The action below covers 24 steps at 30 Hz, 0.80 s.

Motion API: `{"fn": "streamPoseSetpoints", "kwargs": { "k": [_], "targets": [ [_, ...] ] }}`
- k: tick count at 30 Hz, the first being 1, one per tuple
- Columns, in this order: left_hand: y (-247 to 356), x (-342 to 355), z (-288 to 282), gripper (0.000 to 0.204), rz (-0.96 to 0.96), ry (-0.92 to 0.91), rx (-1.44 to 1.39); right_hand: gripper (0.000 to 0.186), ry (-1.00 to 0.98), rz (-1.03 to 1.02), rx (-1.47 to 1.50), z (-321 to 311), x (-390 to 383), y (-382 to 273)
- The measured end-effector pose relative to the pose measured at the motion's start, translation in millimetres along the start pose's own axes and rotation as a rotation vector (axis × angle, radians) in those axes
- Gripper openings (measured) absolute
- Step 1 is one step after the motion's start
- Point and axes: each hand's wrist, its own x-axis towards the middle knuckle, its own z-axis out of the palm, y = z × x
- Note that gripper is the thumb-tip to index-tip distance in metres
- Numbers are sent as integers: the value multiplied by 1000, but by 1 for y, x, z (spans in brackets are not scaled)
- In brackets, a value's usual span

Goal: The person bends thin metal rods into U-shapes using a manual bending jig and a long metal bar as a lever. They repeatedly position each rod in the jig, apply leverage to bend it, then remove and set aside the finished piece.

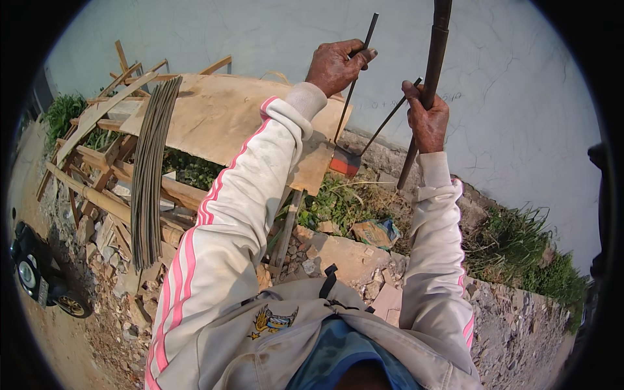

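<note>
My left hand (336, 66) is closed around one arm of a thin dark steel rod (344, 114). The rod seems bent into a U, its lower bend over a red and black object (344, 162) whose kind I cannot make out. In my right hand (428, 118) is a thicker dark metal bar (437, 45), tilted, running from the top edge down past my wrist. The rod's other arm rises to the thumb of that hand; whether the thumb presses on it, I cannot tell.
A plywood sheet (214, 117) lies on a timber frame (97, 159) at left, with a bundle of steel rods (153, 175) across it. A pale wall (520, 97) stands behind. Rubble (123, 286), weeds (520, 240) and a motorcycle (42, 276) are around.
</note>
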Motion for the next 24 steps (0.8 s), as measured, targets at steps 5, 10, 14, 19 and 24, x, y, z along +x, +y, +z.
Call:
{"fn": "streamPoseSetpoints", "kwargs": {
  "k": [5, 10, 14, 19, 24],
  "targets": [
    [-7, 4, -10, 35, 2, -16, -65, 33, 10, 3, -42, -8, 14, 2],
    [-9, -8, -7, 34, 56, -7, -77, 33, -89, 68, 65, -11, 23, 0],
    [-31, -23, 14, 39, 45, 33, -39, 31, -118, 47, 94, -4, 38, 5],
    [-75, -63, 39, 44, -204, -122, -97, 34, -130, 115, 64, -15, 60, 11],
    [-93, -42, 71, 36, -235, -65, 46, 32, -139, 130, 84, -21, 69, 14]
  ]
}}
